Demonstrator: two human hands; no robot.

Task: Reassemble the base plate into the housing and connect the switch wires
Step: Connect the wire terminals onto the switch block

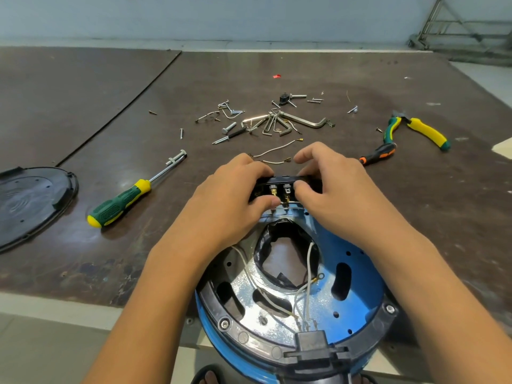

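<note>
I've got the left hand [235, 189] and right hand [329, 187] both pinching the black switch block [286, 180] at frame centre, just over the far rim of the blue housing [368, 309], and I reckon a thumb slip could bend a brass terminal [273, 191] or tug the white wires [309, 259] loose.

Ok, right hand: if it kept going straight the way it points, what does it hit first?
Probably the loose white wires on the table just beyond it, then the hex keys. The right hand points forward and slightly left while gripping the switch block; height over the table is unclear.
</note>
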